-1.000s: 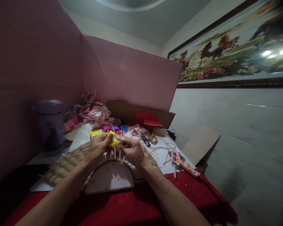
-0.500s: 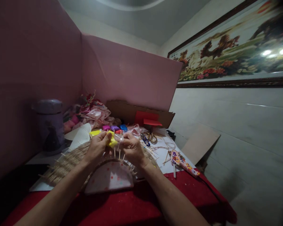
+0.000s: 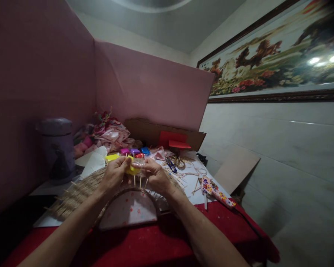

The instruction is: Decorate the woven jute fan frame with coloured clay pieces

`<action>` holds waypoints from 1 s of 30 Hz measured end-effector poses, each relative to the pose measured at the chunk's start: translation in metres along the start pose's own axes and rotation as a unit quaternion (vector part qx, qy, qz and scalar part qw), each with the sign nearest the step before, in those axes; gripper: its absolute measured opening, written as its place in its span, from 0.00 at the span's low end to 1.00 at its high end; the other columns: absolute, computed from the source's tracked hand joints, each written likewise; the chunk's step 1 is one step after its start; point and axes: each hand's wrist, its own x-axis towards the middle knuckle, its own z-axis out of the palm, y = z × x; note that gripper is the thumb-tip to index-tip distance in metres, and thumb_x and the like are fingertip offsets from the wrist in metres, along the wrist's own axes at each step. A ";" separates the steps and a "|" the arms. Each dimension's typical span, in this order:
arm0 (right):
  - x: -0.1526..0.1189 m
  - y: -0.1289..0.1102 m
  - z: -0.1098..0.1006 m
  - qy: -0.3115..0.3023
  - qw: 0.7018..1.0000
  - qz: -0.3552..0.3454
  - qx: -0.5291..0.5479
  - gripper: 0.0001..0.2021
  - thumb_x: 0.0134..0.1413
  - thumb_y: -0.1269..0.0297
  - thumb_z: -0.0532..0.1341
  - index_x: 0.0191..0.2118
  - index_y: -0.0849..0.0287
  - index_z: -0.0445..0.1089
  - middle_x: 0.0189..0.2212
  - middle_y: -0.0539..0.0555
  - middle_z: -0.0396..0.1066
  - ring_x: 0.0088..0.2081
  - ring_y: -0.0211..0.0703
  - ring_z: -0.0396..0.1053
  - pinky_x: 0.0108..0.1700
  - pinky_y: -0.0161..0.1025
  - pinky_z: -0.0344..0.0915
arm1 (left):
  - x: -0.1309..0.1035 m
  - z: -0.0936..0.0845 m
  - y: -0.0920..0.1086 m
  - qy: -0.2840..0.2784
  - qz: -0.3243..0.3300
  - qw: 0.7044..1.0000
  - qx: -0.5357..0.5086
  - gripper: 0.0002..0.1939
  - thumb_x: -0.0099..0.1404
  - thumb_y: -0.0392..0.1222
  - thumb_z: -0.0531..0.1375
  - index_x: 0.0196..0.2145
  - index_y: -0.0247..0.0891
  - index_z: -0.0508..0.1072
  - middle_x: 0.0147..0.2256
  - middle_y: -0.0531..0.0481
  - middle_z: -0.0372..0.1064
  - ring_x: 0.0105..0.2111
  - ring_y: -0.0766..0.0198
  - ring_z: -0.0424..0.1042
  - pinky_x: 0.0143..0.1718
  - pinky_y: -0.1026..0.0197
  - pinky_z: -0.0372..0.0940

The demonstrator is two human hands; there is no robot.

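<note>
Behind everything, a pink panel (image 3: 153, 85) spans the upper middle of the frame, and a framed picture of horses (image 3: 250, 63) hangs at the upper right. Across the bottom, in front of you, is your red-covered desk (image 3: 147, 244). On it, from lower left to centre, lies a woven arched piece (image 3: 79, 191) with sticks poking out of its edge; a spotted half-round panel (image 3: 129, 211) sits inside its curve. A purple flask (image 3: 57, 155) stands at the left of the frame, with a heap of pink cloth (image 3: 114, 136) beyond it. Your left hand (image 3: 115, 172) and right hand (image 3: 156, 176) meet at centre, above the woven piece. A flower-patterned tool (image 3: 215, 193) rests at the lower right. Smallest, between your hands, is the yellow lump (image 3: 131, 169): your left grip pinches it, while your right grip is clenched on the clear wrapper (image 3: 139, 163) at its right side.
</note>
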 end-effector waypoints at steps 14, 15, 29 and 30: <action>0.004 0.007 -0.005 -0.054 0.997 -0.012 -0.048 0.06 0.48 0.63 0.62 0.26 0.59 0.73 0.22 0.48 0.64 0.27 0.36 0.60 0.29 0.33 0.57 | 0.001 0.000 0.001 0.039 -0.032 0.998 -0.030 0.16 0.54 0.52 0.60 0.23 0.36 0.65 0.11 0.57 0.61 0.07 0.71 0.56 0.07 0.71 0.47; 0.003 0.008 -0.005 -0.056 0.997 -0.012 -0.050 0.08 0.48 0.62 0.63 0.24 0.59 0.72 0.21 0.48 0.63 0.26 0.35 0.59 0.28 0.32 0.56 | 0.001 0.000 0.001 0.049 -0.030 0.998 -0.021 0.15 0.54 0.50 0.60 0.22 0.36 0.64 0.11 0.57 0.61 0.07 0.72 0.56 0.07 0.71 0.46; 0.004 0.010 -0.005 0.038 0.997 0.023 -0.067 0.09 0.47 0.73 0.57 0.20 0.61 0.68 0.19 0.47 0.62 0.23 0.33 0.57 0.26 0.31 0.55 | 0.001 -0.001 0.005 0.008 -0.045 0.997 -0.061 0.24 0.42 0.43 0.70 0.36 0.35 0.67 0.23 0.55 0.69 0.17 0.72 0.65 0.16 0.71 0.58; 0.004 0.012 -0.006 0.035 0.998 0.031 -0.051 0.08 0.47 0.72 0.57 0.22 0.61 0.70 0.20 0.47 0.63 0.23 0.33 0.57 0.26 0.31 0.56 | 0.000 -0.001 0.006 0.010 -0.049 0.997 -0.062 0.25 0.41 0.42 0.70 0.37 0.35 0.67 0.24 0.55 0.69 0.17 0.72 0.65 0.17 0.70 0.59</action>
